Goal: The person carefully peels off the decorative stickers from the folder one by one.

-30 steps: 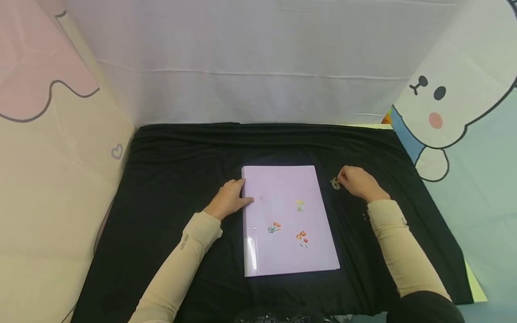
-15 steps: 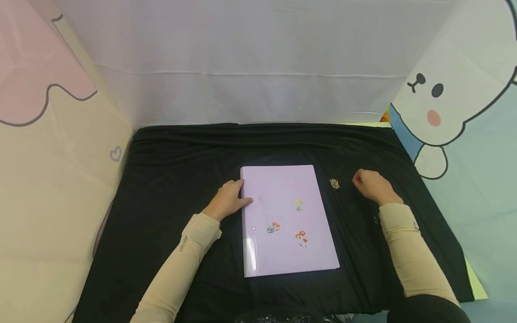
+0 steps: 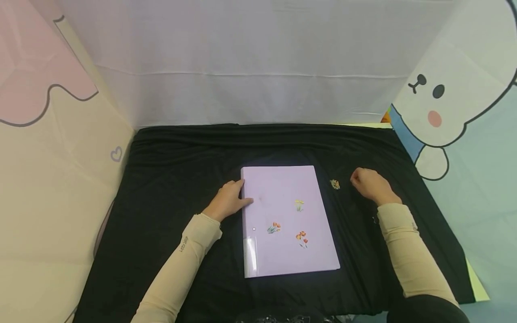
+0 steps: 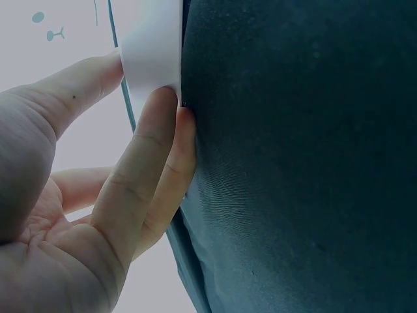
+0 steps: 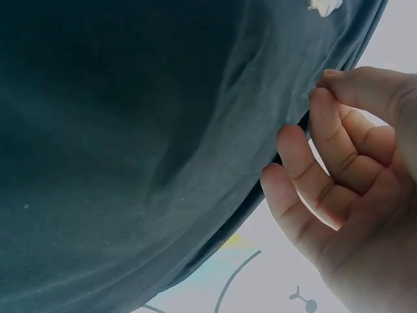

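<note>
Binder [image 3: 278,184], likely stiff, suits left hand [image 3: 227,199] pinching its spine [image 4: 153,52]; right hand [image 3: 373,185] curls loosely, seemingly empty, toward table's right edge [image 3: 430,211].

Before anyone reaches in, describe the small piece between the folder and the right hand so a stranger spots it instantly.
On the black cloth, find the lilac folder, then look just past its right edge toward the right hand. There lies a small yellowish piece; unlike the three flower motifs on the folder, it sits off the cover.
</note>
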Motion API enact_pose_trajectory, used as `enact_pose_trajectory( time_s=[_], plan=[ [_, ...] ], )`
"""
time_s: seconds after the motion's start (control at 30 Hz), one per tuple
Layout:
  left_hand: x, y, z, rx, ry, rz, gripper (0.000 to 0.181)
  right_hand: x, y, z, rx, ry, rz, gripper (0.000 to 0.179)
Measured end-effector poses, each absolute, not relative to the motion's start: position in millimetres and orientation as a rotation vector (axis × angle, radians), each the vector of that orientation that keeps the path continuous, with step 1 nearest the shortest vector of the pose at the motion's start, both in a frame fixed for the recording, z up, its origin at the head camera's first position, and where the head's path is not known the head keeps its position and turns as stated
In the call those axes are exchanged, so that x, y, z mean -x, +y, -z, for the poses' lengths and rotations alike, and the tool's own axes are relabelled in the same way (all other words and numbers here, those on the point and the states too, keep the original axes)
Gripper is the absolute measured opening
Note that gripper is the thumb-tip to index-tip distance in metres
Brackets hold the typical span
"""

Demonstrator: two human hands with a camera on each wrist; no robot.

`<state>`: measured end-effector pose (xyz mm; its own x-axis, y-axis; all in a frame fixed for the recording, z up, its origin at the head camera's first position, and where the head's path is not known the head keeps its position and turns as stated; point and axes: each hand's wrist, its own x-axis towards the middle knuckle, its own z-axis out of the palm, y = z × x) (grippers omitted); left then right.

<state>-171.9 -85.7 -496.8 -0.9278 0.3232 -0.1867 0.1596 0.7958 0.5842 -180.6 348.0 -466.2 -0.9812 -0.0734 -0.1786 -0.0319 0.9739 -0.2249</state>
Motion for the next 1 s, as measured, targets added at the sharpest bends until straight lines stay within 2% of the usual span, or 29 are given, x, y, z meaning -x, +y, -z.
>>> enact_pose_trajectory(
  time_s=[0.6, 1.0],
  plan=[
    [172, -86, 500, -0.391, 2.728, -0.821, 0.075, 178, 284, 453, 0.428, 3.081, 0.271, 0.012],
    [172, -86, 496, -0.371, 2.711, -0.832, 0.076, 167, 250, 441, 0.591, 3.159, 0.265, 0.014]
  ],
)
